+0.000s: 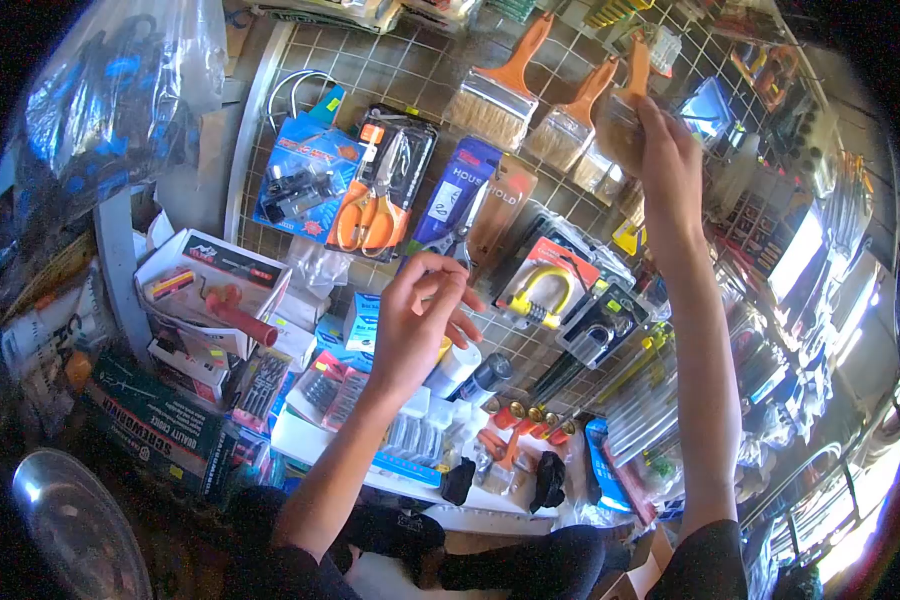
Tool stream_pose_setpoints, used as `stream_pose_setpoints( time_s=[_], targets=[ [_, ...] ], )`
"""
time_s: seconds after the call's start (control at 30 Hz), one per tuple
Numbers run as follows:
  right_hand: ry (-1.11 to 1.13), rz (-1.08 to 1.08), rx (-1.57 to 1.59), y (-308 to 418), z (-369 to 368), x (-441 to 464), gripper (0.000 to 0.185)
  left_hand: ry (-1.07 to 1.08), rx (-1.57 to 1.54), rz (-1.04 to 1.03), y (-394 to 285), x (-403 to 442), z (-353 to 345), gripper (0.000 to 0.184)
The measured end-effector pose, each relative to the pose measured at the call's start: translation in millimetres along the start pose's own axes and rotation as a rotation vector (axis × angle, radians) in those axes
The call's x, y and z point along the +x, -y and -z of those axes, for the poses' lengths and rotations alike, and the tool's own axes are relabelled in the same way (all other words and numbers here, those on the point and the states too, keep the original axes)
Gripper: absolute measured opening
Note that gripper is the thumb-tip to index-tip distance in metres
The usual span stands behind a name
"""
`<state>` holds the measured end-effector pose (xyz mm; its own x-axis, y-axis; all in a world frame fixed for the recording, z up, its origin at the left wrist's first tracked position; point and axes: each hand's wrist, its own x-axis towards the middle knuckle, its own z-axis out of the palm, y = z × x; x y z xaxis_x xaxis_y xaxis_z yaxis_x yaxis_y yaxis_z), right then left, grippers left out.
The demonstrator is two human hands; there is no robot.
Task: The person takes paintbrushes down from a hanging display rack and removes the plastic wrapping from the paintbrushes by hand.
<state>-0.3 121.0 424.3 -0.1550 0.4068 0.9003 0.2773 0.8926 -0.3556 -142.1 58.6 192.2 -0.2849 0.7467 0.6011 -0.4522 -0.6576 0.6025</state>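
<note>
My right hand is raised to the wire rack, its fingers closed at a paintbrush with an orange handle. Two more orange-handled brushes hang to its left, a wide one and a smaller one. In the middle, my left hand is held in front of the rack with its fingers bent and apart, nothing visible in it. Just above it hang scissors in a purple package. Orange-handled scissors hang farther left.
Below the rack, a white shelf bears small packets and rolls. An open white box stands at the left, above a green screwdriver box. A yellow shackle lock hangs centre right. Plastic-wrapped goods crowd the right side.
</note>
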Motion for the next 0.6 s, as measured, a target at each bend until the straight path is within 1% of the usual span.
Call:
stream_pose_setpoints(
  time_s=[0.03,0.1,0.13,0.17,0.23,0.27,0.3,0.37,0.4,0.5,0.53,0.57,0.6],
  targets=[
    [-0.002,-0.004,-0.003,-5.9,-0.2,3.6,0.043,-0.005,0.006,-0.010,-0.9,0.3,0.5,0.014],
    [0.105,-0.094,-0.190,-23.6,-3.1,10.0,0.042,-0.006,0.015,-0.004,-2.1,-0.7,0.3,0.013],
    [0.114,-0.167,-0.160,-32.4,-7.0,12.2,0.043,-0.004,0.015,-0.007,-1.9,-1.1,0.1,0.013],
    [0.111,-0.164,-0.156,-44.5,-12.6,18.1,0.043,-0.001,0.018,-0.011,-2.0,-1.0,0.1,0.013],
    [0.071,-0.442,0.313,-74.2,-27.4,34.0,0.043,-0.001,0.034,-0.021,-1.4,-0.8,0.5,0.012],
    [0.075,-0.479,0.293,-93.8,-28.3,41.6,0.044,0.000,0.045,-0.023,-1.1,-1.2,0.6,0.012],
    [0.069,-0.482,0.296,-93.7,-29.8,42.4,0.044,0.004,0.050,-0.020,-1.2,-1.4,1.0,0.012],
    [0.053,-0.395,-0.162,-94.2,-33.6,43.1,0.048,-0.008,0.038,-0.017,-0.6,-1.1,1.9,0.013],
    [0.051,-0.402,-0.164,-98.3,-33.7,46.8,0.048,-0.006,0.039,-0.010,-1.1,-1.6,1.9,0.013],
    [0.113,-0.476,-0.217,-107.9,-32.4,49.2,0.057,-0.010,0.043,-0.002,-3.9,-3.3,-0.4,0.015],
    [0.170,-0.490,-0.292,-105.6,-25.1,46.2,0.058,-0.013,0.066,-0.005,-5.6,-3.9,-1.9,0.016],
    [0.166,-0.508,-0.298,-104.0,-16.8,40.8,0.058,-0.017,0.089,-0.008,-7.8,-4.3,-3.3,0.017],
    [0.167,-0.383,-0.490,-100.8,-8.4,32.7,0.058,-0.025,0.102,-0.012,-8.9,-4.3,-4.3,0.018]
  ],
)
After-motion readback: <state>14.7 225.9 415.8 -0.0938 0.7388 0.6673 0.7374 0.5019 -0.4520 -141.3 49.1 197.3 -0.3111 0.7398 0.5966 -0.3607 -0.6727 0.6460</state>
